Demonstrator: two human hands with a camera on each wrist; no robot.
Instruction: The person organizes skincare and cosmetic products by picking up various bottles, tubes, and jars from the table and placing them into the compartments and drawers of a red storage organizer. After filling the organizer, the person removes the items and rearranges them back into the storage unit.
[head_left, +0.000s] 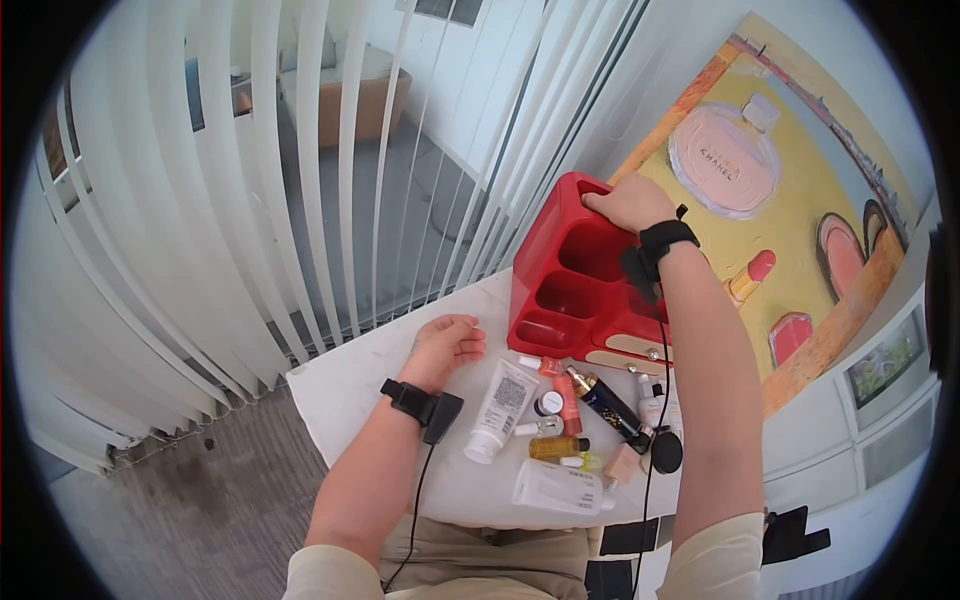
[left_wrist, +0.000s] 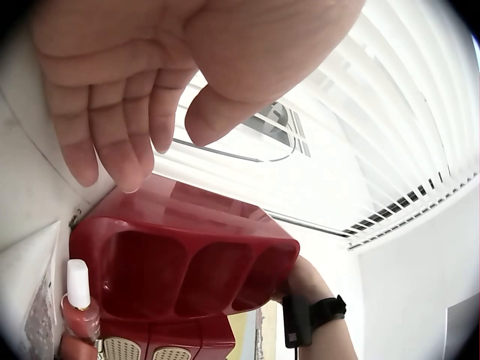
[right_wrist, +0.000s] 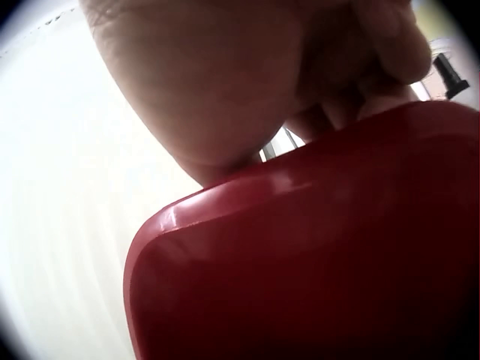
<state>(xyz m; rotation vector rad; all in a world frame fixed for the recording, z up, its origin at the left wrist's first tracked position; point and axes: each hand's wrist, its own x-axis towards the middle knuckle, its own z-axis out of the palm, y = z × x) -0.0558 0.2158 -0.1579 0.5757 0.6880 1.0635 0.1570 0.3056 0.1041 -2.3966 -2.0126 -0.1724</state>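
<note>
A red cosmetics organizer (head_left: 548, 240) with several open compartments and small drawers stands tilted in view at the back of the white table. My right hand (head_left: 640, 203) grips its far upper rim, the thumb at the top compartment and the other fingers partly hidden behind. Close up in the right wrist view, the red rim (right_wrist: 225, 195) lies right under the palm. My left hand (head_left: 447, 350) is held beside the organizer's near left corner, fingers loosely extended and holding nothing. Just below that hand lies a white squeeze tube (head_left: 503, 410).
Cosmetics crowd the table front: a dark blue pump bottle (head_left: 607, 408), an amber bottle (head_left: 558, 447), another white tube (head_left: 558, 487), a round black item (head_left: 666, 452) and nail polish (left_wrist: 79, 307). Vertical blinds (head_left: 270, 180) hang at left; a painting (head_left: 800, 200) leans at right.
</note>
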